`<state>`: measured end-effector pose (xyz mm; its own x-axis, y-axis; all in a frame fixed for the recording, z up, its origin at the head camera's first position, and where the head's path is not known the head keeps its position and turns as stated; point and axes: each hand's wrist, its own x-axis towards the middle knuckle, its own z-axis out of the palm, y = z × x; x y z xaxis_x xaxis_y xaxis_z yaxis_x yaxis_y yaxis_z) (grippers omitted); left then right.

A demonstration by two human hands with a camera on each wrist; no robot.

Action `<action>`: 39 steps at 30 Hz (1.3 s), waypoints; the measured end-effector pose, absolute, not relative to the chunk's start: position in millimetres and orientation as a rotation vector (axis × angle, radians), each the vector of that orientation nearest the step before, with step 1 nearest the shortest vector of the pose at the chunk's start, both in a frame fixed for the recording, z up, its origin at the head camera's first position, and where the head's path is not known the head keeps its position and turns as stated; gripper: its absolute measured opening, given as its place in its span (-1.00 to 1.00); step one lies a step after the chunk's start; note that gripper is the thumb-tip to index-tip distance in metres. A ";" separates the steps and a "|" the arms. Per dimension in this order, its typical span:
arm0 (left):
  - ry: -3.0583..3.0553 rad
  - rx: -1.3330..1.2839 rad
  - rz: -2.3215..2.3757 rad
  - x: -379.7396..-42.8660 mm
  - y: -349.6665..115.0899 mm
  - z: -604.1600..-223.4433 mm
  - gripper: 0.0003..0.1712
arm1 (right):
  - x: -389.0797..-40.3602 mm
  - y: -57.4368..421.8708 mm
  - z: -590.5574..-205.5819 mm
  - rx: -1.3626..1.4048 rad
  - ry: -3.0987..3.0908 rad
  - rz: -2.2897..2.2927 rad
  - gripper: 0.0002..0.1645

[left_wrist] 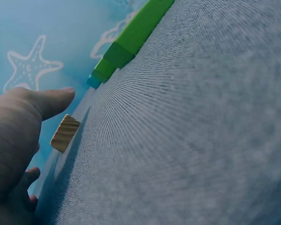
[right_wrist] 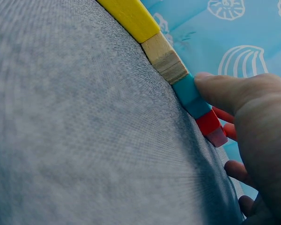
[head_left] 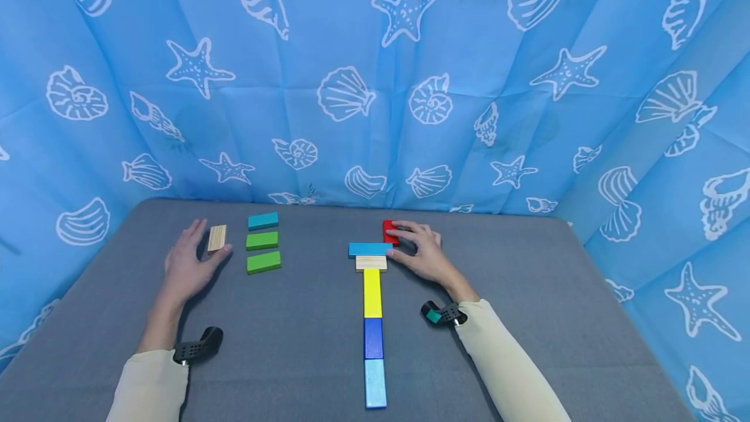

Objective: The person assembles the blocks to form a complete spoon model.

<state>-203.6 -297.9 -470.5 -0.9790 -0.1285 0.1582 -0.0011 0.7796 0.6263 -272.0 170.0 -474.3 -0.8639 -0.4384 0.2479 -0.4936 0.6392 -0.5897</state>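
Observation:
My right hand [head_left: 418, 249] has its fingers extended onto a red block [head_left: 389, 226], while its thumb lies at the right end of a light blue block [head_left: 364, 250]. The right wrist view shows the thumb against the blue block [right_wrist: 189, 95] and fingertips beside the red block [right_wrist: 208, 123]. Below the blue block come a plain wooden block [head_left: 371, 264] laid crosswise and a yellow block [head_left: 372, 293] lengthwise. Around another wooden block [head_left: 217, 239], my left hand [head_left: 190, 262] is spread, its thumb apart from that block [left_wrist: 64, 133] in the left wrist view.
Continuing the line toward me are a dark blue block [head_left: 373, 338] and a pale blue one [head_left: 375, 383]. Between the hands, a blue block [head_left: 263, 221] and two green blocks [head_left: 262, 240] form a column. A blue shell-patterned curtain [head_left: 375, 83] borders the grey cloth-covered table [head_left: 281, 344].

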 end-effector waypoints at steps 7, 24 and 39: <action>-2.821 0.067 -0.909 -202.7 -296.8 -473.8 -0.11 | -272.1 170.3 -472.9 0.786 -2.777 1.040 -0.40; -2.721 0.158 -0.907 -200.9 -292.1 -473.1 -0.23 | -271.4 170.7 -474.2 0.786 -2.778 1.040 -0.40; -2.729 0.128 -0.872 -200.9 -292.8 -474.0 -0.22 | -271.5 170.0 -474.0 0.784 -2.772 1.052 -0.40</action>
